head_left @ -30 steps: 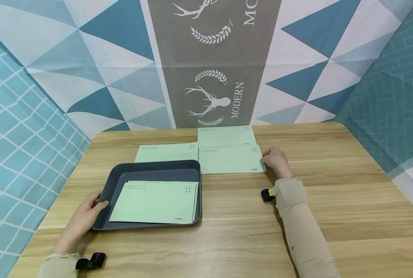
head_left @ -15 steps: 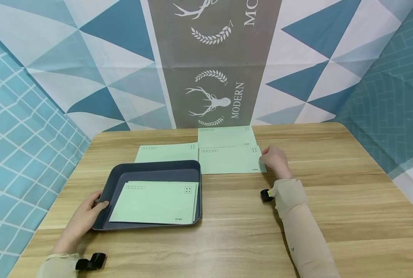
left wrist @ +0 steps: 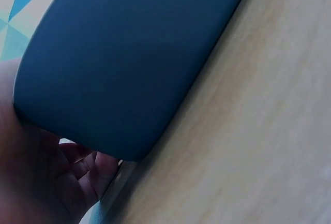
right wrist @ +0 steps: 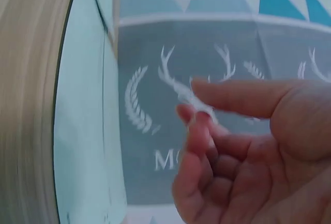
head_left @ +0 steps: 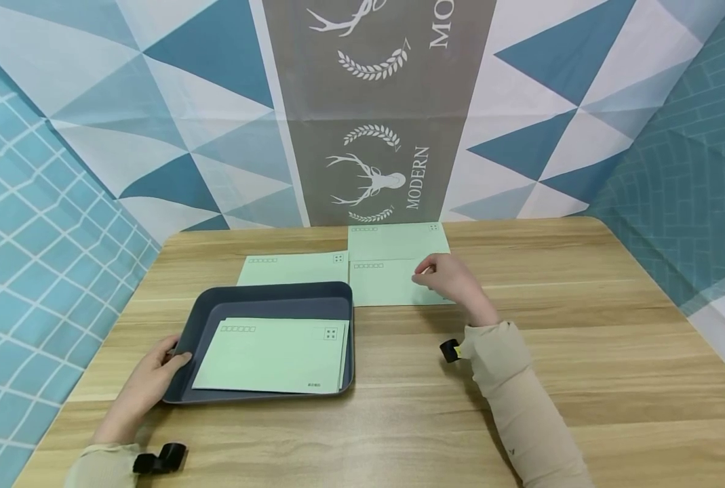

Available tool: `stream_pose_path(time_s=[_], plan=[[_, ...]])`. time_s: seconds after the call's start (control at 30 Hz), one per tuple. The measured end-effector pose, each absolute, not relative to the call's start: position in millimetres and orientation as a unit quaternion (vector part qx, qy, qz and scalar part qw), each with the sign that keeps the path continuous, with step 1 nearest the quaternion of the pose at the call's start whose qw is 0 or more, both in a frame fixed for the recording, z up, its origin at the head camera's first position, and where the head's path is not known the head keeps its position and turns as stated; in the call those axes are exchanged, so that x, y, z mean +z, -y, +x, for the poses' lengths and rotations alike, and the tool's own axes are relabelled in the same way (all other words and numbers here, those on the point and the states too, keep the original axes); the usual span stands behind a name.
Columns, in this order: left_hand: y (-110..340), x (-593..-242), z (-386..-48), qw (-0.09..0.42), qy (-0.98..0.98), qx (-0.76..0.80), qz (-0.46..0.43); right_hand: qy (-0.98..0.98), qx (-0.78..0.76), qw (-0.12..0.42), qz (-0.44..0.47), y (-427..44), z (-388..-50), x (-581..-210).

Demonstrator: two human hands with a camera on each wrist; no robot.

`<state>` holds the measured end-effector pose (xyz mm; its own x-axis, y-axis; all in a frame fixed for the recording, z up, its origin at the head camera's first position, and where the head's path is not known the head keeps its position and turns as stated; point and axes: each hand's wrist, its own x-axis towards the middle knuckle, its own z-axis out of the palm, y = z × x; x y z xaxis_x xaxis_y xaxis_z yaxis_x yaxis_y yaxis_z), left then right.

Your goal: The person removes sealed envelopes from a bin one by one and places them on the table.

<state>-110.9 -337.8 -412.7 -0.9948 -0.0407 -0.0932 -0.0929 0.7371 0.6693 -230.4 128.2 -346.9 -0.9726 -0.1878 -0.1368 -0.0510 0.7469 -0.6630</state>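
Across the wooden table point(head_left: 399, 396), seen from the head, the front envelope point(head_left: 380, 286) was laid with its long axis running left to right, its row of printed boxes turned to the far left corner. Its right part was covered, right there, by the right hand point(head_left: 450, 279); whether the paper was touched could not be told. Just behind, the rear envelope point(head_left: 395, 242) was lined up the same way, while the left envelope point(head_left: 295, 269) was partly blocked from sight by the dark tray point(head_left: 283, 308). Lengthwise too the tray was set, left to right, and into it a slightly uneven stack of envelopes point(head_left: 270, 356) was settled, faces up, toward the near right. By the left hand point(head_left: 151, 373) the tray was clamped near its left front corner, thumb over the rim.

From the left wrist, the frame was dominated by the tray's smooth side, slanted above the wood; fingers were curled at its edge.

From the right wrist, thumb and fingertips were held apart, the other fingers loosely bent. Pale green paper was glimpsed nearly edge-on at one side, backed by the deer-printed backdrop point(right wrist: 150, 167).
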Motion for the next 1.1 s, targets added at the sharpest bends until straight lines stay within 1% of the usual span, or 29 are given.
stream_pose_path(time_s=[0.1, 0.2, 0.43, 0.57, 0.67, 0.77, 0.9, 1.1], plan=[[337.7, -412.0, -111.0, 0.035, -0.934, 0.354, -0.037, -0.921, -0.362, 0.097, -0.104, -113.1, -222.9, -344.0], [337.4, -411.0, -111.1, 0.041, -0.936, 0.348, -0.041, -0.916, -0.368, 0.084, -0.139, -95.4, -214.5, -343.2], [337.0, -410.9, -112.8, 0.066, -0.93, 0.358, -0.054, -0.916, -0.345, 0.061, -0.195, -61.2, -199.2, -348.4], [337.1, -411.9, -111.6, 0.058, -0.934, 0.348, -0.05, -0.918, -0.328, 0.055, -0.217, -52.7, -193.9, -353.5], [337.8, -412.7, -110.5, 0.05, -0.937, 0.342, -0.046, -0.915, -0.315, 0.044, -0.249, -48.5, -191.1, -357.1], [338.4, -413.1, -110.3, 0.047, -0.937, 0.343, -0.045, -0.912, -0.279, 0.031, -0.299, -44.9, -188.7, -358.9], [338.7, -413.4, -110.7, 0.048, -0.935, 0.349, -0.047, -0.907, -0.214, 0.033, -0.362, -39.9, -184.6, -360.0], [338.2, -413.5, -111.0, 0.044, -0.933, 0.354, -0.045, -0.908, -0.131, 0.041, -0.397, -29.5, -178.9, -368.5]])
